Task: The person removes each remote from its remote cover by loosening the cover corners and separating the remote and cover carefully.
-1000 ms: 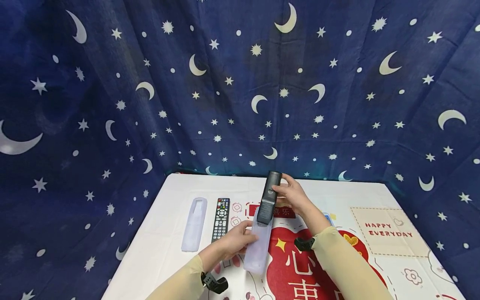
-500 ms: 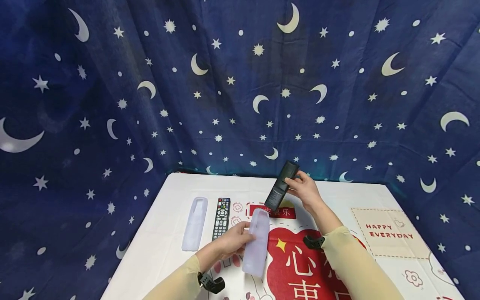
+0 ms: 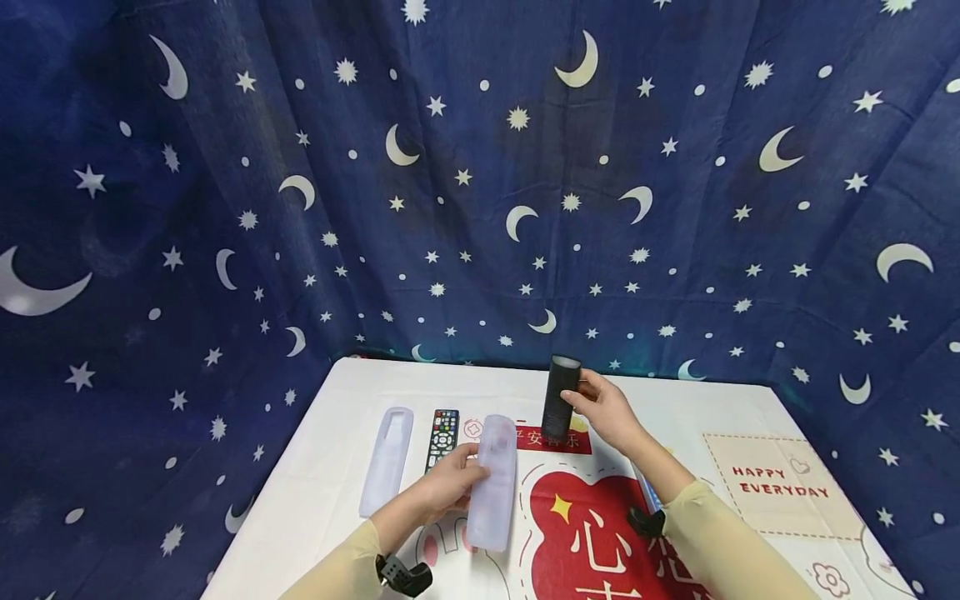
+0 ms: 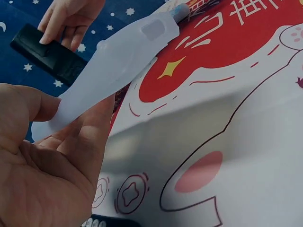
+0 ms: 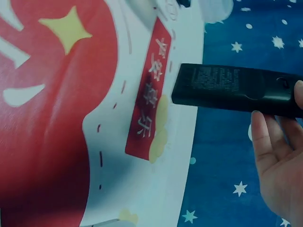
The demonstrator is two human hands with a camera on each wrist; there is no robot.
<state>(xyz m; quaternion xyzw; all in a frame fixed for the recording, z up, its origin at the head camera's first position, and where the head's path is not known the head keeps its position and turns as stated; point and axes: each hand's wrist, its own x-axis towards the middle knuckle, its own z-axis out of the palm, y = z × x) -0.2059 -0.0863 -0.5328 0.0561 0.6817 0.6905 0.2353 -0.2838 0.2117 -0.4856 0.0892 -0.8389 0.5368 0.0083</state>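
My left hand [image 3: 446,482] pinches a translucent, pale violet remote cover [image 3: 493,492] between thumb and fingers, holding it over the table's middle. In the left wrist view a cut-out shows near the cover's far end. To the right and farther back, my right hand [image 3: 611,412] grips a black remote control [image 3: 560,396] by its side, nearly upright and apart from the cover. The right wrist view shows the remote's back [image 5: 227,87] with small printed text. A second remote [image 3: 442,437], buttons up, lies left of the cover, its lower part hidden by my left hand.
Another translucent cover [image 3: 387,462] lies on the left of the table. Under my right forearm, a blue and white object [image 3: 649,492] shows partly. The white tablecloth [image 3: 330,467] bears printed red shapes. A dark blue starry curtain [image 3: 450,208] hangs behind and beside the table.
The black remote, earlier at the cover's upper end, has been drawn away up and right, then turned more upright. My left hand has shifted the cover slightly left and turned it.
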